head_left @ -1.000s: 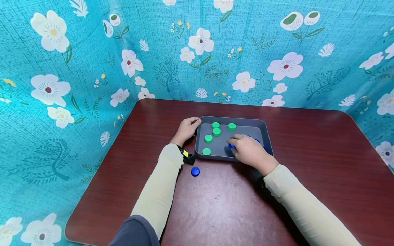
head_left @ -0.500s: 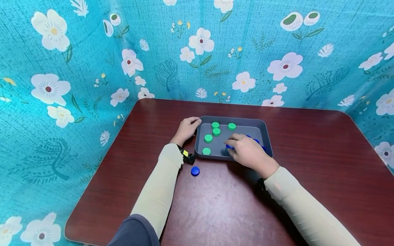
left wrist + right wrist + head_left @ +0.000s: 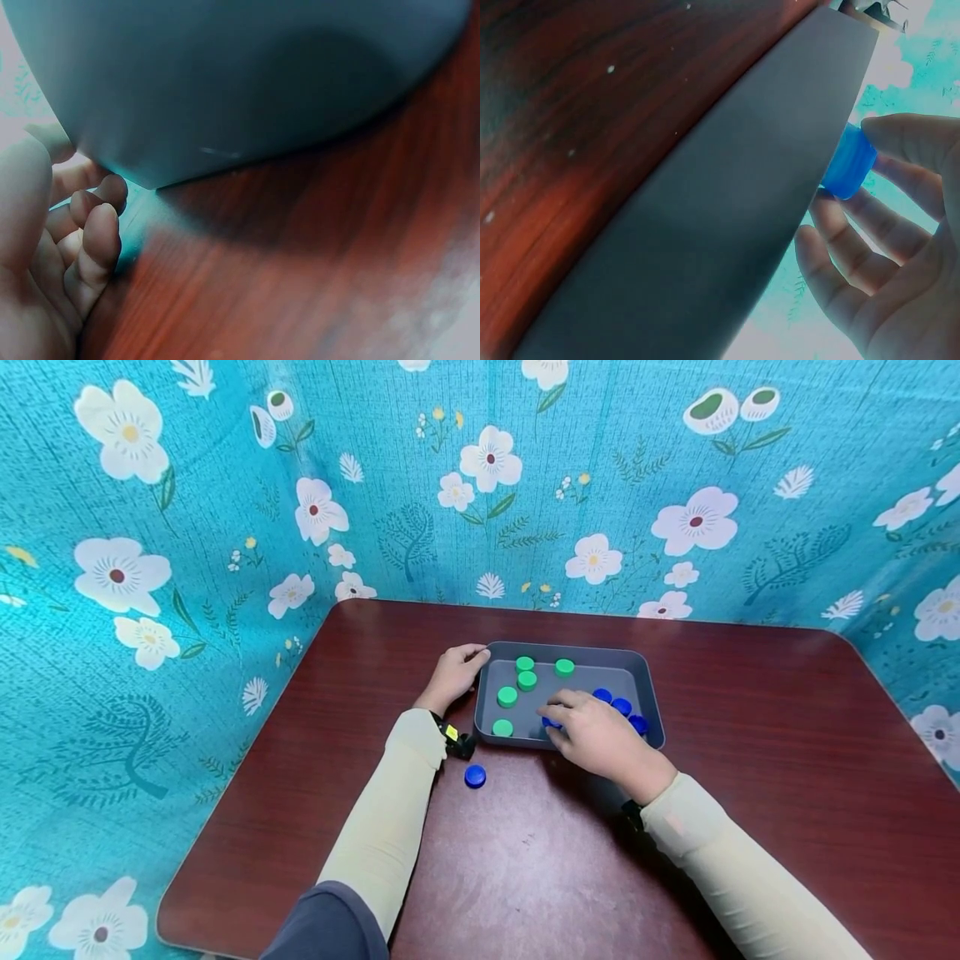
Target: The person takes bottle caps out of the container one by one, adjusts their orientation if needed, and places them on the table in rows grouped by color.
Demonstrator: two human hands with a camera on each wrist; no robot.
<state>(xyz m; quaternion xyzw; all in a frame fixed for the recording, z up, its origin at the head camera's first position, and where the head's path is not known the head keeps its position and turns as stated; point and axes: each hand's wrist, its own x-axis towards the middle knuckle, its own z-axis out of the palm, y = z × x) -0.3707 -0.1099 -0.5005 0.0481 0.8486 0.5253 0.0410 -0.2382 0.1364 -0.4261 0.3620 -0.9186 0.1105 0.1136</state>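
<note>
A grey rectangular tray [image 3: 573,653] lies on the table. My left hand [image 3: 452,677] grips its far left corner, with the thumb at the rim and the fingers [image 3: 101,240] curled outside the wall. Over the tray's near side, my right hand [image 3: 600,735] pinches a blue bottle cap [image 3: 849,161] between thumb and fingertips. Three more blue caps [image 3: 621,706] sit in the right part of the tray, close to that hand. Several green bottle caps [image 3: 527,681] are spread over the left part. Whether the held cap touches the tray floor is hidden.
One blue cap [image 3: 475,776] lies on the dark red wooden table [image 3: 525,860], in front of the tray's near left corner. A blue flowered curtain [image 3: 420,485] closes off the back and left of the table.
My right hand has moved a little left inside the tray with the blue cap, uncovering the blue caps at the right. The left hand and tray stay in place.
</note>
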